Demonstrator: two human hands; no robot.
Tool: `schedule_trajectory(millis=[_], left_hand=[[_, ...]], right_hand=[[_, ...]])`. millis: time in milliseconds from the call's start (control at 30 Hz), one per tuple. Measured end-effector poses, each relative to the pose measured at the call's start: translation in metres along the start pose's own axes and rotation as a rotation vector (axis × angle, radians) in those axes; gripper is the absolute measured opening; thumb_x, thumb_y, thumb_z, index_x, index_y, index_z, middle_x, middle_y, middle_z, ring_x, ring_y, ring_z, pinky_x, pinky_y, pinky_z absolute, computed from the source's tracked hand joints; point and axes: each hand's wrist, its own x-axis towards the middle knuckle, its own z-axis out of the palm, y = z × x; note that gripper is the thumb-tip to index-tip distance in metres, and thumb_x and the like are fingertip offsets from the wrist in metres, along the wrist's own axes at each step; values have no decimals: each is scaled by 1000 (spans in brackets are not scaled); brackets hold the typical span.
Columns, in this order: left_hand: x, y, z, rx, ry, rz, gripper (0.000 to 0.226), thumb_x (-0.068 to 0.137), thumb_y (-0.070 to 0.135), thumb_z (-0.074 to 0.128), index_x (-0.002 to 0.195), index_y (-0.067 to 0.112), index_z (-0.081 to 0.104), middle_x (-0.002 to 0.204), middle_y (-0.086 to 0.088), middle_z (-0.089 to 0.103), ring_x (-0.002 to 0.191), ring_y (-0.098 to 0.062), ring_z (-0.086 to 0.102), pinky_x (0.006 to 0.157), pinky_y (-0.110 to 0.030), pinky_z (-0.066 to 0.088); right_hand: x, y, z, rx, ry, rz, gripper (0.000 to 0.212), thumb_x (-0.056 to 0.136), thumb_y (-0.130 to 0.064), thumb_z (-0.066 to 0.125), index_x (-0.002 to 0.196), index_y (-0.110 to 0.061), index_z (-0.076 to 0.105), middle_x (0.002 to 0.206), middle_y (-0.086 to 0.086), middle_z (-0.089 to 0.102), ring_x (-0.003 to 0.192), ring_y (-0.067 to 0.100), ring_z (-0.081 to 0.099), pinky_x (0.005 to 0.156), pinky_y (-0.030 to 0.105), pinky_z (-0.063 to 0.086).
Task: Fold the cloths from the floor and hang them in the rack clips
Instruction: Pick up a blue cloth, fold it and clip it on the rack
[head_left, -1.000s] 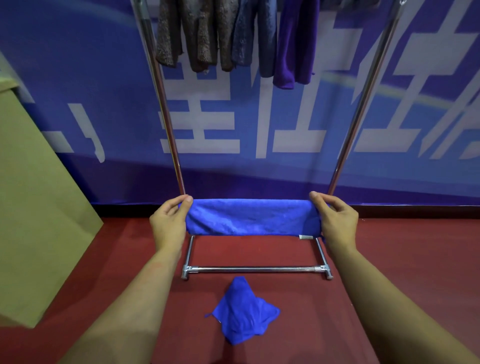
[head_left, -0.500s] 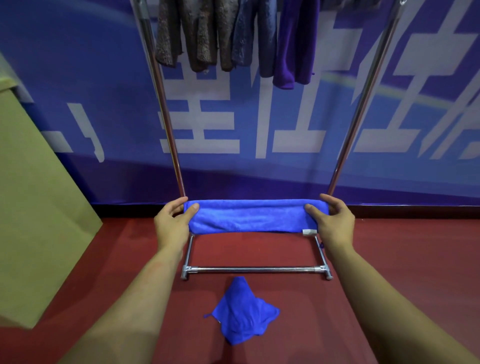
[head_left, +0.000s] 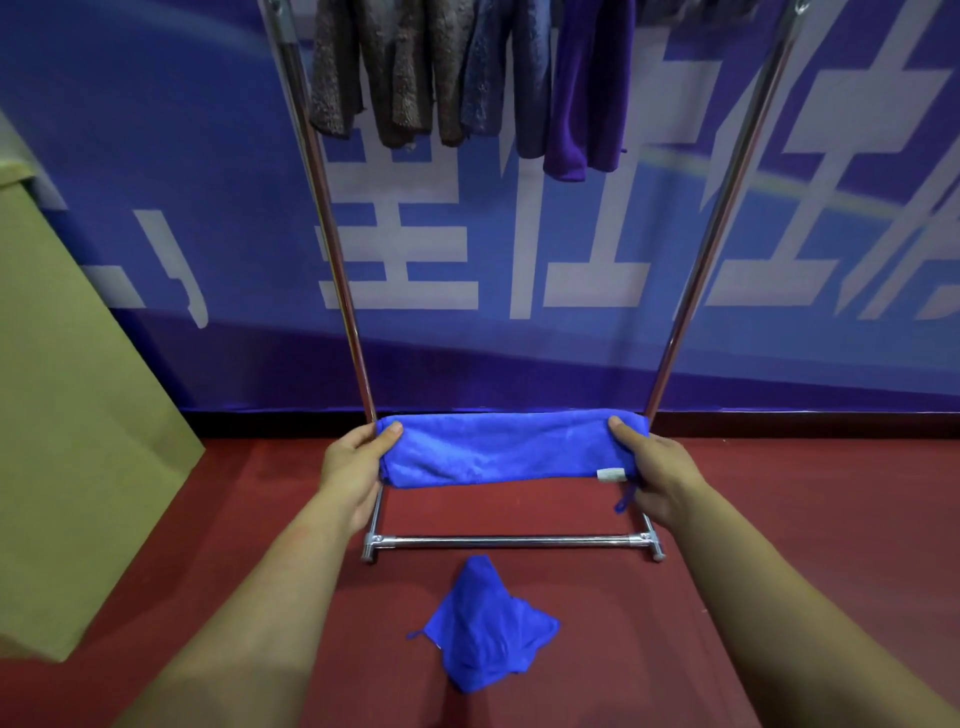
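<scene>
I hold a bright blue cloth (head_left: 498, 449), folded into a long flat band, stretched level in front of the rack. My left hand (head_left: 353, 467) grips its left end with the thumb on top. My right hand (head_left: 657, 467) grips the right end, beside a white label and a hanging loop. A second blue cloth (head_left: 485, 631) lies crumpled on the red floor below, just in front of the rack's base bar (head_left: 511, 542). Several brown, grey and purple cloths (head_left: 467, 78) hang from the top of the rack.
The rack's two chrome uprights (head_left: 332, 234) rise on either side of the held cloth. A tan cardboard box (head_left: 67, 415) stands at the left. A blue banner wall with white characters (head_left: 519, 260) closes off the space behind the rack. Red floor (head_left: 805, 493) extends to the right.
My thumbs have moved from the ends onto the front of the band, and both hands have turned slightly inward. The band looks a little flatter and wider. The floor cloth has not moved.
</scene>
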Motion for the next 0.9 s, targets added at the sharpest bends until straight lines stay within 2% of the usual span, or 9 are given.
schedule_trajectory(millis=[67, 167, 267, 333, 400, 500, 633, 767, 900], left_hand=[[2, -4, 1, 118, 29, 56, 10, 93, 11, 67, 101, 5, 69, 103, -19, 71, 85, -24, 69, 88, -42, 56], [0, -9, 6, 282, 25, 122, 13, 93, 18, 69, 96, 6, 70, 94, -15, 73, 86, -23, 64, 84, -40, 53], [-10, -12, 21, 235, -33, 57, 10, 91, 14, 70, 91, 5, 74, 93, -17, 76, 85, -23, 67, 85, -39, 55], [-17, -15, 34, 181, -64, -12, 11, 91, 14, 70, 90, 4, 75, 98, -21, 75, 89, -27, 69, 89, -43, 55], [-21, -18, 47, 158, -77, -40, 13, 91, 15, 70, 92, 2, 75, 101, -23, 74, 90, -28, 68, 90, -47, 55], [-29, -22, 67, 125, -69, -51, 9, 92, 13, 69, 92, 5, 73, 101, -22, 74, 91, -29, 68, 87, -48, 56], [-41, -23, 87, 76, -103, -4, 10, 93, 12, 67, 99, 5, 72, 105, -20, 73, 96, -31, 70, 85, -44, 57], [-49, -20, 93, 94, -168, 33, 15, 93, 15, 68, 103, 4, 72, 101, -20, 75, 101, -37, 71, 94, -55, 55], [-57, -12, 94, 127, -222, 63, 20, 98, 23, 61, 101, 8, 74, 92, -11, 76, 87, -22, 71, 91, -47, 56]], right_hand=[[-5, 3, 3, -187, 47, -105, 23, 93, -21, 69, 103, 0, 70, 98, 20, 75, 65, 30, 72, 69, 47, 60], [-12, 5, 9, -378, 94, -255, 21, 94, -25, 68, 96, -5, 72, 88, 13, 74, 55, 27, 72, 65, 46, 60], [-19, 6, 19, -477, 78, -332, 21, 93, -23, 69, 90, -3, 73, 77, 12, 70, 48, 19, 68, 50, 35, 59], [-24, 9, 30, -515, 17, -345, 21, 94, -22, 68, 91, -2, 73, 77, 15, 71, 50, 25, 70, 44, 30, 55], [-25, 15, 41, -577, -34, -364, 25, 95, -22, 66, 90, 1, 71, 76, 16, 69, 52, 31, 71, 43, 30, 53], [-28, 23, 57, -687, -49, -424, 33, 98, -26, 60, 84, 3, 66, 66, 10, 61, 54, 22, 68, 49, 27, 45], [-41, 30, 74, -676, -138, -441, 31, 101, -26, 55, 91, 0, 68, 71, 9, 65, 52, 13, 65, 49, 24, 49], [-51, 32, 85, -613, -205, -391, 45, 101, -39, 52, 89, 1, 68, 69, 18, 67, 54, 20, 65, 53, 35, 56], [-61, 28, 88, -510, -237, -357, 39, 91, -47, 68, 86, -9, 72, 76, 17, 74, 58, 20, 64, 51, 33, 54]])
